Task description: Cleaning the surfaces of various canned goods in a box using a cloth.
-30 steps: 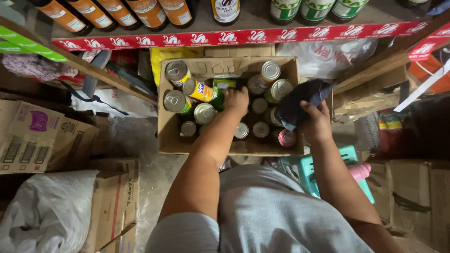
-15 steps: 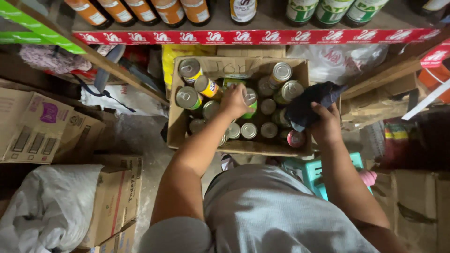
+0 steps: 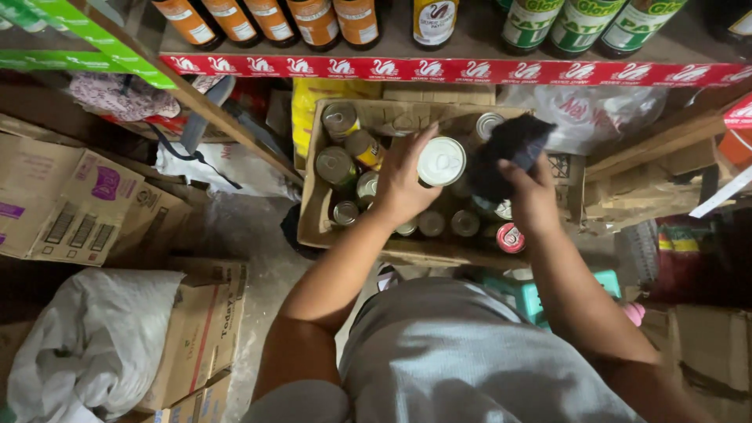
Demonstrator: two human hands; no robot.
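My left hand (image 3: 401, 182) grips a tin can (image 3: 441, 161), lifted above an open cardboard box (image 3: 313, 211) that holds several more cans. Its silver lid faces the camera. My right hand (image 3: 533, 194) holds a dark cloth (image 3: 509, 149) right beside the can, touching its right side. Other cans in the box lie on their sides or stand upright, among them a yellow-labelled can (image 3: 364, 147) and a red-topped can (image 3: 511, 237). The box rests in front of my lap, below a shelf.
A shelf with a red patterned edge strip (image 3: 454, 70) carries orange-labelled bottles (image 3: 270, 19) and green-labelled bottles (image 3: 587, 23). Cardboard cartons (image 3: 70, 200) and a white sack (image 3: 86, 345) lie at the left. A teal stool (image 3: 533, 294) stands under me, a plastic bag (image 3: 603, 113) behind the box.
My left hand has taken a can out of the box and raised it. My right hand has brought the dark cloth up against the can.
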